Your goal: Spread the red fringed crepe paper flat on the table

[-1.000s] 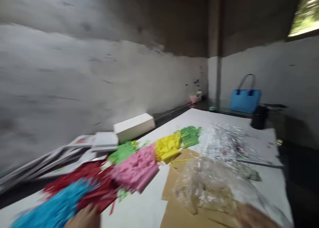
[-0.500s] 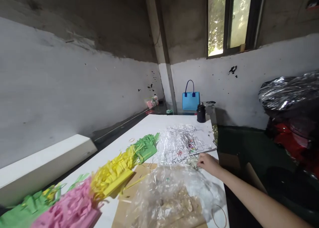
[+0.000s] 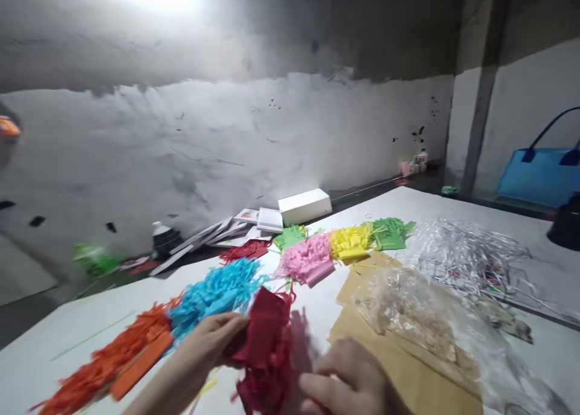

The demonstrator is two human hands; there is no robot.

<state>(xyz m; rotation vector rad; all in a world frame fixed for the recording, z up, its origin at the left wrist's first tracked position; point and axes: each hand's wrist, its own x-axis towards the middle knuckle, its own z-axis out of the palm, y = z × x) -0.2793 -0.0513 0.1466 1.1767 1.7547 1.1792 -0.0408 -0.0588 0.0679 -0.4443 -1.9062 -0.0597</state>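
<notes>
A dark red bundle of fringed paper (image 3: pixel 267 336) hangs upright with its strips drooping down. My left hand (image 3: pixel 215 342) pinches its flat upper part from the left side. Just right of the fringe is my right hand (image 3: pixel 344 379), blurred, with fingers curled together; anything between them is hidden. Left of the bundle lie an orange fringed bundle (image 3: pixel 113 354) and a blue fringed bundle (image 3: pixel 217 294). Beyond it rests a pink fringed bundle (image 3: pixel 308 258).
Yellow fringe (image 3: pixel 351 241), green fringe (image 3: pixel 390 232) and silvery strips (image 3: pixel 453 246) continue rightward. Clear plastic wrap (image 3: pixel 421 318) covers brown cardboard (image 3: pixel 362 324). A crumpled greyish bundle (image 3: pixel 505 318) lies beside it. Behind are a white box (image 3: pixel 305 206), stacked cards (image 3: pixel 226 231) and a blue bag (image 3: pixel 534 173).
The view has swung left. My right hand has left the crumpled greyish bundle by the silvery strips and come beside the red bundle. My left hand, holding that bundle, is now in view.
</notes>
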